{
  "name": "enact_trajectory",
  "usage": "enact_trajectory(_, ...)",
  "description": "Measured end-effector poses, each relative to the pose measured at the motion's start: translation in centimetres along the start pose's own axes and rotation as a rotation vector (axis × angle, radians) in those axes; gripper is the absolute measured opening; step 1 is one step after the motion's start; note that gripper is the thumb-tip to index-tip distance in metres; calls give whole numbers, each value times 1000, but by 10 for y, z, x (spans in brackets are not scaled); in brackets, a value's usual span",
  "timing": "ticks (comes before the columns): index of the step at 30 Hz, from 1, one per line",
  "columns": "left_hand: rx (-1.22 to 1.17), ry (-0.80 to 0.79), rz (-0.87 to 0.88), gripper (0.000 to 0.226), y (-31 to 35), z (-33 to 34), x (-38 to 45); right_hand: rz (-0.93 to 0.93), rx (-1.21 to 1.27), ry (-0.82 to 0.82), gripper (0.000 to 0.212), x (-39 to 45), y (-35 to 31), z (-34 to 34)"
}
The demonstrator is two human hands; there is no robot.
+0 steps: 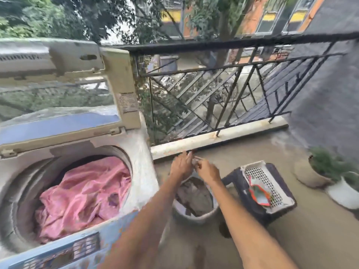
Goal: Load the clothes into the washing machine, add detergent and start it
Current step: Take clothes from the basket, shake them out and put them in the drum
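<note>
The top-loading washing machine (136,171) stands at the left with its lid (64,78) raised. A pink cloth (83,197) fills the drum. On the floor beside the machine is a pale bucket (194,218) holding brownish clothes (194,197). Both my arms reach out over the bucket. My left hand (181,165) has its fingers stretched out straight. My right hand (206,170) curls its fingers round a thin pale loop (198,158), which looks like the bucket's handle; the frame is blurred. An orange and green detergent packet (259,193) lies in a white basket (279,204).
The white basket sits on a dark stool (250,202) to the right of the bucket. Two plant pots (338,193) stand at the far right. A black metal railing (233,78) on a low kerb (213,138) closes the balcony ahead.
</note>
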State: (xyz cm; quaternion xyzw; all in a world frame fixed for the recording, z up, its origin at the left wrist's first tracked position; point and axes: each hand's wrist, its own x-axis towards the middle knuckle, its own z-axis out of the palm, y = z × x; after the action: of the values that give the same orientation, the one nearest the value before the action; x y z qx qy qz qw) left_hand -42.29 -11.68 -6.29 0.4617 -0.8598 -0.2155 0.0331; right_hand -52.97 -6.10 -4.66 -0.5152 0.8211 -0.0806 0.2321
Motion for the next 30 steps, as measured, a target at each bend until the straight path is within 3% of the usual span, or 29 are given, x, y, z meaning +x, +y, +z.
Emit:
enact_trajectory(6,-99,-278,-190,34,1,148,60,167,115,-197,33,68,132,85)
enact_trajectory(10,-200,-329,-351,33,-26,266,98,270,146,-344,27,123,200,176)
enact_trajectory(13,-307,-384,-460,36,-45,348,124,332,141,-447,33,164,239,258)
enact_trajectory(17,-424,-350,-608,26,-75,429,144,344,74,-525,35,200,275,349)
enact_trajectory(21,-473,-310,-669,25,-108,493,156,470,60,-394,35,240,311,418)
enact_trajectory(24,-493,-298,-689,27,-128,522,156,598,113,-301,57,259,335,450)
enact_trajectory(28,-514,-278,-796,20,-138,519,149,701,107,-288,38,263,340,437)
enact_trajectory(30,-564,-264,-816,21,-132,502,141,657,136,-262,32,257,329,420)
